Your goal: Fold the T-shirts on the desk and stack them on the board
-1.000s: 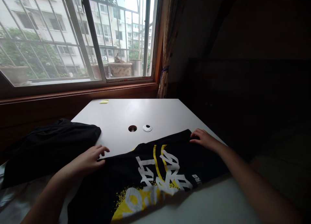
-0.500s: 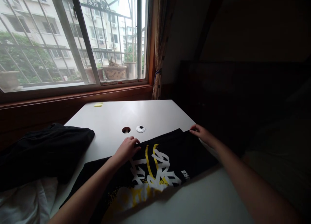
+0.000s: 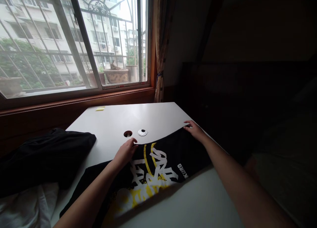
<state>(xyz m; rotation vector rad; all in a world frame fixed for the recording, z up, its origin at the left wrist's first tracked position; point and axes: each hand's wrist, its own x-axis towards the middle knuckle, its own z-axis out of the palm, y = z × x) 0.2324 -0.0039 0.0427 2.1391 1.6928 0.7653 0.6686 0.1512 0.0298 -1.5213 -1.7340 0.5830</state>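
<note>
A black garment point(image 3: 170, 139) with white and yellow printing lies slantwise across the white table, its far edge raised a little between the hands. My left hand point(image 3: 127, 150) pinches that far edge near the middle, beside the yellow stripes. At the garment's far right corner, my right hand point(image 3: 194, 129) has thumb and fingers closed on the cloth. My left forearm hides part of the garment's left side.
Dark clothing point(image 3: 49, 155) and a pale cloth point(image 3: 29, 205) lie at the left. The white table point(image 3: 133, 114) has a round hole point(image 3: 128, 134), a round cover point(image 3: 142, 132) and a yellow note point(image 3: 100, 108). A window stands behind.
My right hand has moved left and slightly away from me, drawing the garment's right corner along. My left hand has shifted slightly left with its edge, and the print has moved left.
</note>
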